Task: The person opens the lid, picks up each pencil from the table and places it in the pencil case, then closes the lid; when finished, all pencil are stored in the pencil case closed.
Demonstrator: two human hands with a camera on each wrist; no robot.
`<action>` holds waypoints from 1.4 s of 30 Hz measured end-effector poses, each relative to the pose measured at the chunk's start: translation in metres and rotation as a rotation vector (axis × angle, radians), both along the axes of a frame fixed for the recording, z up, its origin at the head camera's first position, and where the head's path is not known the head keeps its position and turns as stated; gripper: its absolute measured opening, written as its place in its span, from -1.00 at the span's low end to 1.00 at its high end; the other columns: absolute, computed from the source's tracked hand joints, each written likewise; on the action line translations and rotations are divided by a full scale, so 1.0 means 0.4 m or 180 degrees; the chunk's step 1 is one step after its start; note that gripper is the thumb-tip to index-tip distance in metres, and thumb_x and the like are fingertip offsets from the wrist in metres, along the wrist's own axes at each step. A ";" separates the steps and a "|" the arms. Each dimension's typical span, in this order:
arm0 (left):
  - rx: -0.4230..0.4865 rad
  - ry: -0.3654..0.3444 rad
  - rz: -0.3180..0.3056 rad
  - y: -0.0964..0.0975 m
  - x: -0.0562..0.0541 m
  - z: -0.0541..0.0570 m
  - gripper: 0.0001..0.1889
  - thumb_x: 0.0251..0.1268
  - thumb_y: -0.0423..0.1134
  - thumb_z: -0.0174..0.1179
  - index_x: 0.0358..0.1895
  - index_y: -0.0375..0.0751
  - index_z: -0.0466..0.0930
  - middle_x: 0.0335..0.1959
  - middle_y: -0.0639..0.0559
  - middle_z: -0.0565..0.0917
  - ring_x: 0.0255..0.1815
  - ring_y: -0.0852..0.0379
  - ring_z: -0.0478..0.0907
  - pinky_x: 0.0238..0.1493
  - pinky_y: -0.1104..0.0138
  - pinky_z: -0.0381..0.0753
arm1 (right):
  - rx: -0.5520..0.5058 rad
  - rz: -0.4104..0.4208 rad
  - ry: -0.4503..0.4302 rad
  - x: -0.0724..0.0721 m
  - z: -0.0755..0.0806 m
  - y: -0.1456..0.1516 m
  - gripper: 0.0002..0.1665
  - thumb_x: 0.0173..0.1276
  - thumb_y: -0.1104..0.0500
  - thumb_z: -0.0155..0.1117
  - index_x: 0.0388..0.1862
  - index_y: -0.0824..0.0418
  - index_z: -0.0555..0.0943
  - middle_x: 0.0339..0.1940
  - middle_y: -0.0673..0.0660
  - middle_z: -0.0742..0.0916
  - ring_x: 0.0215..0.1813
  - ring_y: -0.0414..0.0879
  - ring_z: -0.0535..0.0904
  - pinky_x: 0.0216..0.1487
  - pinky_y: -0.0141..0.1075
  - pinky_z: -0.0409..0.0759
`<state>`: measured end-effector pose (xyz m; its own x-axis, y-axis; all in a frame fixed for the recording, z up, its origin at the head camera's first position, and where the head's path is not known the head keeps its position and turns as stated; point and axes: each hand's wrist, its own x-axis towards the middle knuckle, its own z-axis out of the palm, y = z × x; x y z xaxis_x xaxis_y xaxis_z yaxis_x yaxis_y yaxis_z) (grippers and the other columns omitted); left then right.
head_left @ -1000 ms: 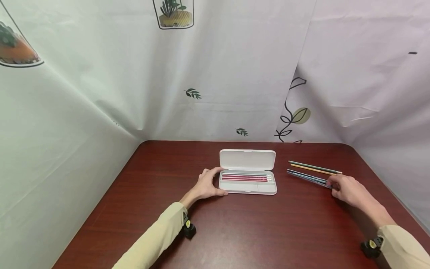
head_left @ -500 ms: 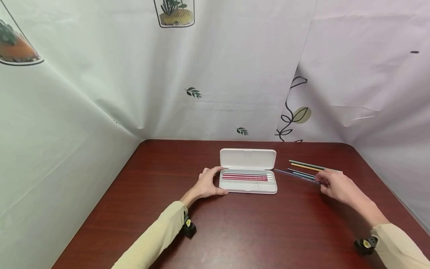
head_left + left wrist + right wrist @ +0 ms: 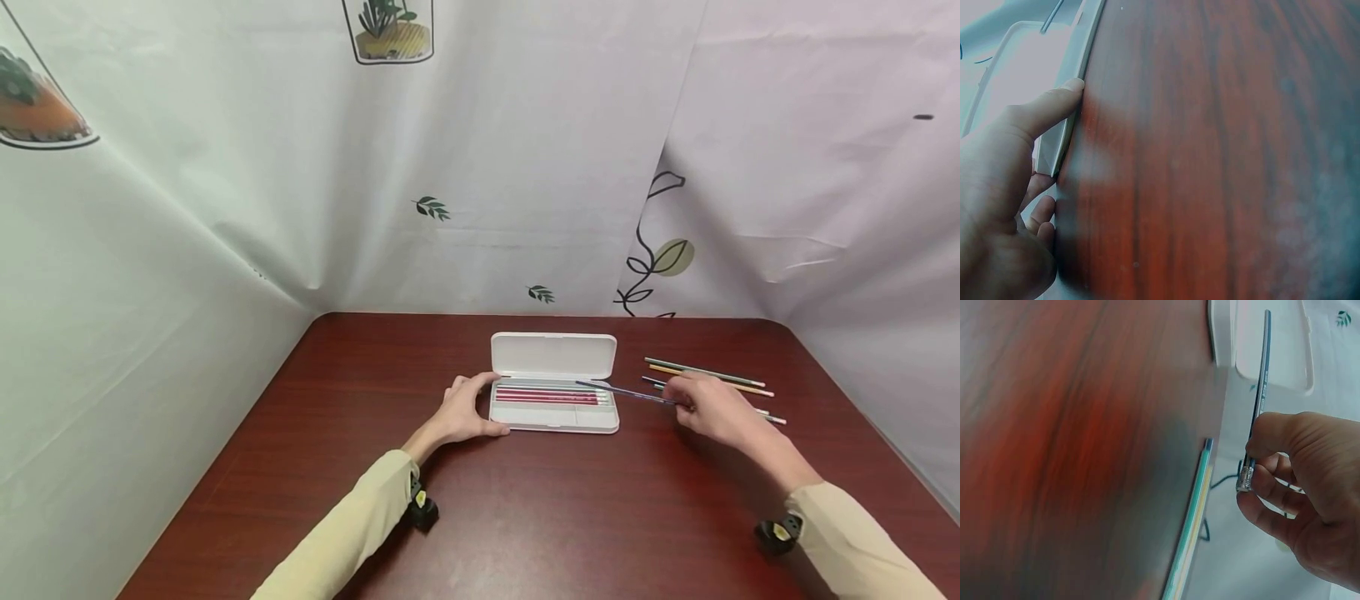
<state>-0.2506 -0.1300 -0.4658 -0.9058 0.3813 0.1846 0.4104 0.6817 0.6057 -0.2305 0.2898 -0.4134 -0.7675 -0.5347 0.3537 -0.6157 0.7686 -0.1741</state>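
Observation:
A white pencil case [image 3: 534, 419] lies on the table with its lid [image 3: 553, 356] raised at the back. Inside, several red and pale pencils [image 3: 547, 397] lie side by side in the rear compartment. My left hand [image 3: 459, 412] grips the case's left end, the thumb along its front edge and fingers at the back. In the right wrist view my right hand [image 3: 1310, 481] pinches a dark blue pencil [image 3: 1264, 365] by its metal-ferrule end. From the head view, that pencil's far tip overlaps the case's right part.
Right of the case lie a green pencil [image 3: 693, 368], a yellow pencil [image 3: 753, 389] and other pencils partly hidden by the right hand. The dark red wooden table [image 3: 570, 517] meets a pale fabric wall [image 3: 480, 267] behind and at both sides.
My right hand has drawn the dark blue pencil out of the group and carried it left toward the case. Other pencils' ends now show behind the hand. My left hand stays put.

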 end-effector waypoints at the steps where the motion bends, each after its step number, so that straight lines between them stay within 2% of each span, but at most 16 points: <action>1: -0.0004 -0.0001 -0.0003 0.000 0.000 -0.001 -0.05 -0.22 0.02 0.63 0.38 -0.10 0.43 0.07 -0.05 0.58 0.11 -0.03 0.34 0.12 0.04 0.24 | 0.0008 0.0005 -0.0020 -0.002 0.000 -0.008 -0.70 -0.07 0.43 0.37 -0.38 0.10 0.64 -0.45 -0.13 0.55 -0.41 -0.20 0.45 -0.40 -0.17 0.46; 13: 0.0003 -0.0011 0.0000 0.000 0.001 -0.004 -0.05 -0.22 0.01 0.63 0.38 -0.10 0.43 0.07 -0.05 0.58 0.09 -0.03 0.35 0.11 0.05 0.24 | -0.0017 0.0204 -0.0142 -0.029 -0.008 -0.105 -0.72 -0.04 0.46 0.34 -0.40 0.13 0.64 -0.46 -0.11 0.51 -0.43 -0.22 0.41 -0.40 -0.23 0.46; 24: 0.0005 -0.0029 0.0023 0.000 0.003 -0.003 -0.04 -0.23 0.00 0.64 0.38 -0.10 0.43 0.06 -0.05 0.58 0.08 -0.03 0.35 0.12 0.05 0.23 | 0.0024 0.0306 -0.0271 -0.051 -0.002 -0.183 -0.76 0.04 0.45 0.37 -0.36 0.16 0.65 -0.41 -0.06 0.56 -0.39 -0.16 0.43 -0.34 -0.21 0.46; 31: 0.0001 -0.0040 0.0025 0.001 0.003 -0.002 -0.05 -0.22 0.00 0.64 0.38 -0.10 0.42 0.06 -0.07 0.58 0.08 -0.03 0.34 0.11 0.05 0.23 | 0.0056 0.0316 -0.0460 -0.061 -0.006 -0.217 -0.76 0.07 0.44 0.36 -0.32 0.15 0.67 -0.36 -0.03 0.60 -0.34 -0.13 0.46 -0.31 -0.21 0.47; 42: 0.0002 -0.0026 0.0034 0.002 0.000 -0.002 -0.05 -0.23 0.00 0.64 0.38 -0.08 0.43 0.05 -0.06 0.58 0.10 -0.02 0.35 0.12 0.05 0.24 | 0.0074 0.0512 -0.0377 -0.073 -0.012 -0.247 -0.74 0.04 0.47 0.35 -0.35 0.14 0.67 -0.36 -0.04 0.60 -0.35 -0.14 0.51 -0.32 -0.20 0.52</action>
<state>-0.2507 -0.1291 -0.4665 -0.9113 0.3715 0.1773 0.3981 0.6856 0.6095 -0.2596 0.1909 -0.4184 -0.7071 -0.6607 0.2521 -0.7070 0.6667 -0.2359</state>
